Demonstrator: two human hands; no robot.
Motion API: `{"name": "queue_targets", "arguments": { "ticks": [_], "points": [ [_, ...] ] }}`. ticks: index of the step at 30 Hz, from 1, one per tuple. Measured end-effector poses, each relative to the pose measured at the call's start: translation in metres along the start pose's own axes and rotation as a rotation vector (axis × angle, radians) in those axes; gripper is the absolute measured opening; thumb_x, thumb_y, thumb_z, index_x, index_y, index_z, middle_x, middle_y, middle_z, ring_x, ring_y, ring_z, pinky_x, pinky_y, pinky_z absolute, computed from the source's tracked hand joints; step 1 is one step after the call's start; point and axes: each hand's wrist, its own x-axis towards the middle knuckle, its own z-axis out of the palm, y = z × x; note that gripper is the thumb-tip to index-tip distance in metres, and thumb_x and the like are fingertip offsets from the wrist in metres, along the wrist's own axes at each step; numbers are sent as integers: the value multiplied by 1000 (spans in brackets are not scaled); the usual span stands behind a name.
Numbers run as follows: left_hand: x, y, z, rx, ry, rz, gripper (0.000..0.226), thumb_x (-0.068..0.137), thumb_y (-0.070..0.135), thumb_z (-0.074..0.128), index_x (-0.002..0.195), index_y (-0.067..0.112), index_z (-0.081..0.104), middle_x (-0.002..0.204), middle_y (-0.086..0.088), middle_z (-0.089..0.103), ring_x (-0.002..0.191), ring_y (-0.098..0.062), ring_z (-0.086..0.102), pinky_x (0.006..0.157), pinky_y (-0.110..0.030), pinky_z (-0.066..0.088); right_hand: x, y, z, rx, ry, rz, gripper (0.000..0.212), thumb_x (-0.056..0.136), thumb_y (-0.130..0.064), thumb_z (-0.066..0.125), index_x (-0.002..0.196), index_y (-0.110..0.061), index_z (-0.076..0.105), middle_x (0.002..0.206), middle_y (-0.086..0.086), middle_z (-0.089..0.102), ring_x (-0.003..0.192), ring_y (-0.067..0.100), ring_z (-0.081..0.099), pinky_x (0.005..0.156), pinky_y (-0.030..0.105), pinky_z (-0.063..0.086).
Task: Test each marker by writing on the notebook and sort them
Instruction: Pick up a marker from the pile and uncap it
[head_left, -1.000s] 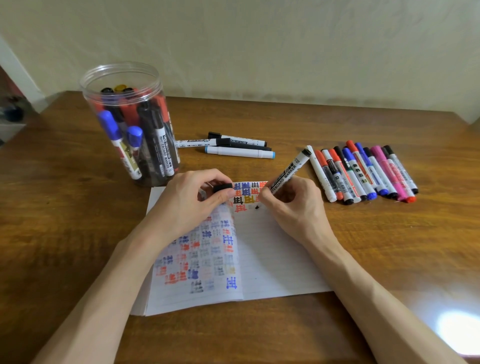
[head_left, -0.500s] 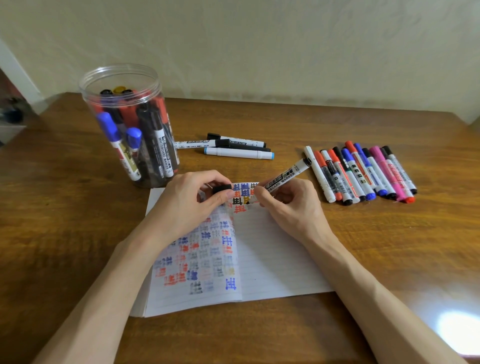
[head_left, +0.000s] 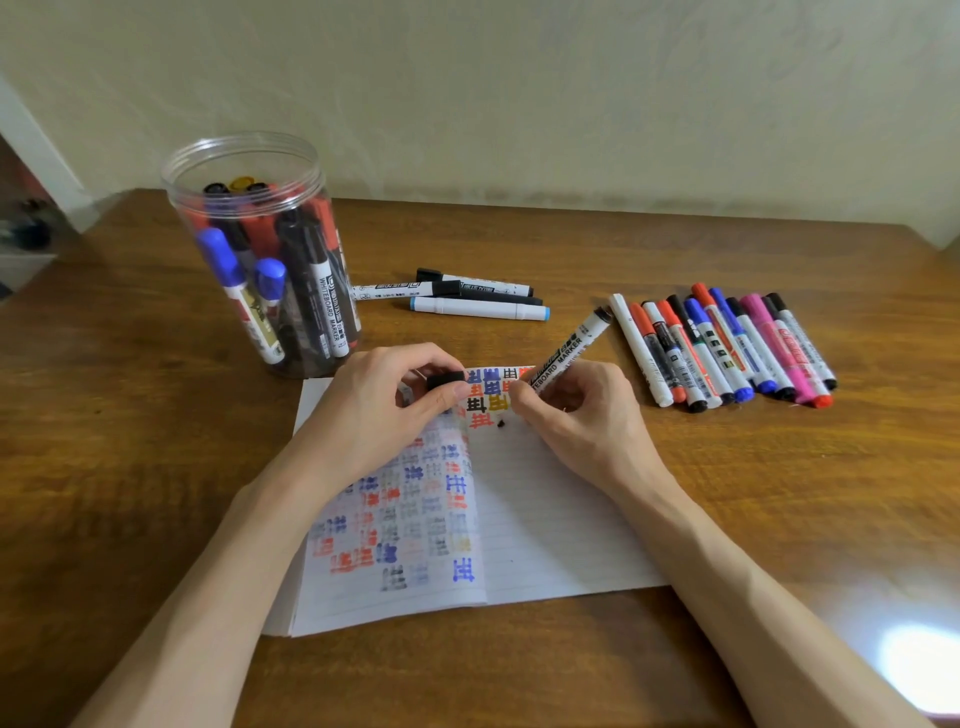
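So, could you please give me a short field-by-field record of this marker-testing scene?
Left hand: pinches small black cap
Right hand: grips white whiteboard marker, tip hidden by the hand
Open lined notebook: under both hands, coloured test marks on it
Clear plastic jar: upright, far left, holds markers
Row of mixed-colour markers: right of notebook, on brown wooden table
Small marker group: behind notebook, lying flat

the brown wooden table (head_left: 156, 467) in front of me runs back to a pale cream wall (head_left: 519, 93). a bright patch of light (head_left: 919, 670) glares on its near right corner.
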Motion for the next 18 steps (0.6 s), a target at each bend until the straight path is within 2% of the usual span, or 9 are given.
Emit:
{"name": "queue_targets", "arguments": {
  "ticks": [2, 4, 10, 14, 18],
  "points": [
    [0, 0, 0, 1, -2, 2, 29, 92, 44, 65, 118, 33, 71, 108, 24, 68, 104, 10, 61, 79, -11, 52, 1, 0, 0, 23, 15, 18, 20, 94, -27, 75, 75, -20, 74, 73, -6, 76, 67, 14, 72, 53, 34, 56],
    [0, 0, 0, -3, -8, -1, 29, 92, 45, 65, 118, 33, 71, 108, 25, 68, 104, 11, 61, 79, -12, 53, 2, -1, -2, 54, 43, 47, 18, 95, -27, 73, 79, -18, 77, 75, -7, 77, 72, 20, 74, 61, 41, 60],
    [0, 0, 0, -11, -6, -3, 30, 93, 44, 65, 119, 31, 71, 111, 20, 71, 104, 6, 64, 79, -12, 51, 0, -3, -2, 46, 30, 36, 14, 95, -26, 73, 88, -15, 79, 81, -6, 79, 75, 16, 75, 66, 40, 62],
    [0, 0, 0, -8, -3, 1, 29, 93, 43, 66, 119, 31, 72, 110, 21, 71, 105, 6, 63, 81, -13, 51, 0, -3, -1, 19, 13, 42, 15, 93, -25, 74, 81, -15, 77, 80, -1, 78, 73, 24, 73, 62, 48, 59],
    [0, 0, 0, -8, -9, 0, 31, 92, 46, 64, 119, 32, 71, 109, 23, 69, 105, 7, 63, 80, -12, 51, 0, -4, -3, 53, 43, 65, 17, 93, -26, 72, 81, -15, 76, 80, -1, 78, 75, 22, 73, 66, 46, 60]
  ]
}}
